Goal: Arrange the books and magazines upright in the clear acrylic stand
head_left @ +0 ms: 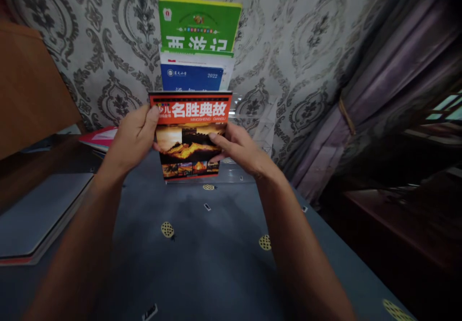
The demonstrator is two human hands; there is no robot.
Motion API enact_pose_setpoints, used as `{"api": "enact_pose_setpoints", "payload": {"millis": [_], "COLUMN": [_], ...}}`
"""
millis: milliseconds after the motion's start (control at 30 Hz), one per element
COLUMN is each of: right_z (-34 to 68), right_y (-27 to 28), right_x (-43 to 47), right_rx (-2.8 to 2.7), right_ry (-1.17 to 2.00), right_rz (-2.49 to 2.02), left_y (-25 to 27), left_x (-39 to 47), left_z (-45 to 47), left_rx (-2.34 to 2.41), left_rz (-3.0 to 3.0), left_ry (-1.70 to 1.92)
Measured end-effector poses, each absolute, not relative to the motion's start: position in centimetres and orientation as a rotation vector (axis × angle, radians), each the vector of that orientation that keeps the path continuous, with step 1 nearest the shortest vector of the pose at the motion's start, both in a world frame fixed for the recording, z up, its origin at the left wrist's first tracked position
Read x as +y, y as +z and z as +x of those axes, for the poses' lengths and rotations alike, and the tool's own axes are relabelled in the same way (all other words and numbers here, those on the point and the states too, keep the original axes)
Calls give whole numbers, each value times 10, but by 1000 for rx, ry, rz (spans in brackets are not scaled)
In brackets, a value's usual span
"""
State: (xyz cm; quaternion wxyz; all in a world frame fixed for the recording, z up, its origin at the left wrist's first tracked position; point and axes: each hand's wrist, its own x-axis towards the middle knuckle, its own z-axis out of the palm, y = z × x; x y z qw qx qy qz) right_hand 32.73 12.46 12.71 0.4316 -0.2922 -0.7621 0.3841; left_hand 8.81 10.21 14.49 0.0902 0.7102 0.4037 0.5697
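A book (191, 143) with a red title band and a picture of the Great Wall is held upright between my two hands. My left hand (135, 133) grips its left edge, thumb on the front cover. On the right edge, my right hand (240, 147) is closed with its thumb across the cover. Behind this book stand a blue booklet (193, 76) marked 2022, some white sheets or a thin book, and a taller green book (200, 18). A clear plastic rack (252, 123) shows to the right of them; the held book hides its left part.
The table has a blue cloth (216, 258) with small yellow patterns. At the left lie a grey-blue folder or notebook (43, 210), a pink-covered stack (99, 137) and a brown wooden box-like piece (34, 87). Patterned wallpaper (306, 37) is behind, and a tied purple curtain (364, 70) hangs right.
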Motion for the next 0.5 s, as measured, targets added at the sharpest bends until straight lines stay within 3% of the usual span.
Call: {"api": "enact_pose_setpoints", "payload": {"millis": [333, 500], "right_z": [347, 348], "right_y": [112, 111], "right_x": [133, 129], "right_rx": [-2252, -2397], "right_ry": [1394, 1387], "right_rz": [-796, -769], "left_y": [139, 135], "left_x": [99, 97], "left_z": [42, 40], "left_rx": [1185, 1164], "left_rz": [1932, 1989], "left_ry": [415, 258]}}
